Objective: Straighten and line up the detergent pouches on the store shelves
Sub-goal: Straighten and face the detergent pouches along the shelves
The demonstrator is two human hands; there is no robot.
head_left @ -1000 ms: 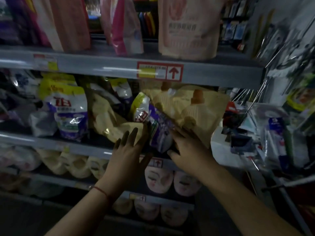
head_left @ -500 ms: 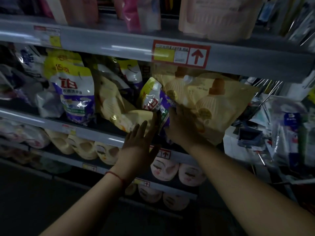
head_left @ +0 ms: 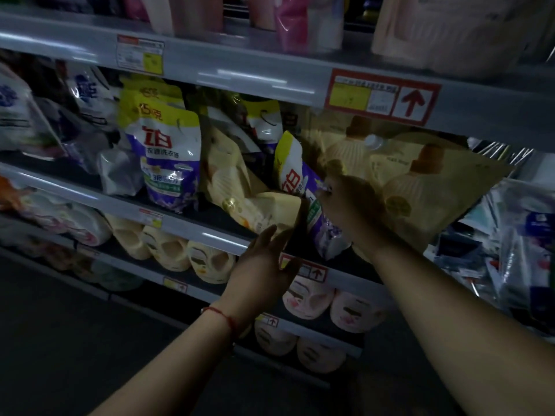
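A purple, white and yellow-green detergent pouch point(head_left: 295, 178) leans tilted to the left on the middle shelf point(head_left: 210, 232). My right hand point(head_left: 350, 202) grips this tilted pouch along its right side. My left hand point(head_left: 264, 265) hovers open just below the shelf edge, fingers spread, close to a fallen cream-yellow pouch point(head_left: 264, 210) that lies flat. An upright pouch of the same purple kind point(head_left: 169, 157) stands further left. Large yellow pouches point(head_left: 420, 187) with bottle pictures stand to the right, behind my right hand.
The upper shelf point(head_left: 270, 73) carries pink and beige pouches and a red arrow price label point(head_left: 383, 96). Lower shelves hold rows of cream point(head_left: 168, 250) and pink bottles point(head_left: 309, 298). White and blue pouches point(head_left: 18, 112) crowd the left. Hanging packaged goods point(head_left: 522, 235) fill the right side.
The view has moved closer and to the right. My right hand rose along the tilted purple pouch and now grips its side. My left hand dropped slightly below the shelf edge.
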